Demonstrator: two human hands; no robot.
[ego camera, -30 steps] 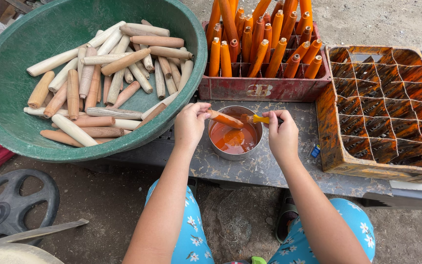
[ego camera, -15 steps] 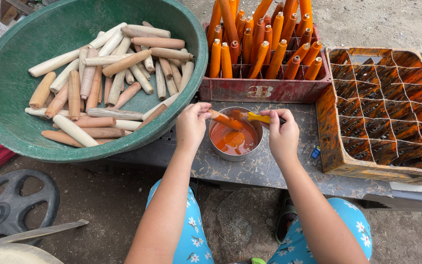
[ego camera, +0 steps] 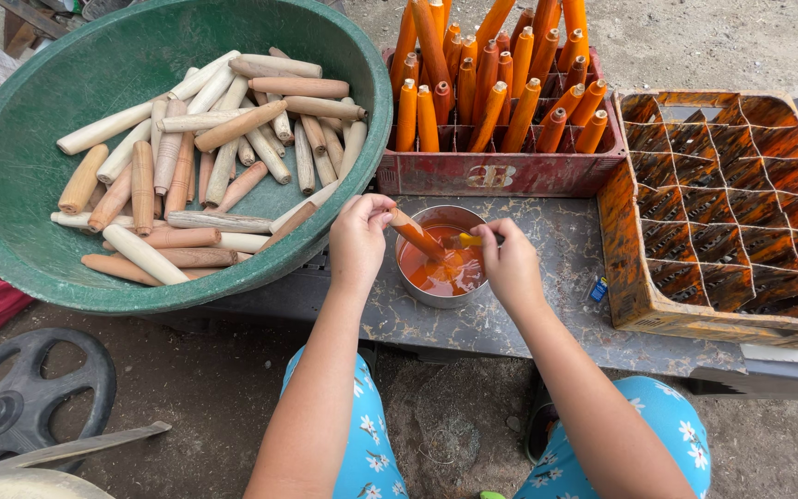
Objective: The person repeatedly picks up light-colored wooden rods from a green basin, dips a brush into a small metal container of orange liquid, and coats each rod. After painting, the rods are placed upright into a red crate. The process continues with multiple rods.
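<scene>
Basin (ego camera: 11, 176) of bare handles unchanged. Left hand (ego camera: 359, 242) fingers pinch a handle (ego camera: 417, 237), tilted over the cup (ego camera: 440, 270) as before. Right hand (ego camera: 510, 266) pinches the yellow brush (ego camera: 468, 240), now slightly nearer the handle: coating continues. Crate (ego camera: 621, 222) empty.

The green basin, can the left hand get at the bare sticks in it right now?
Probably yes, once freed: the left hand grips a stick over the bowl, beside the open basin.

Both forearms reaching forward, left hand (ego camera: 359, 238) pinching (fingertips closed), right hand (ego camera: 510, 265) curled.
</scene>
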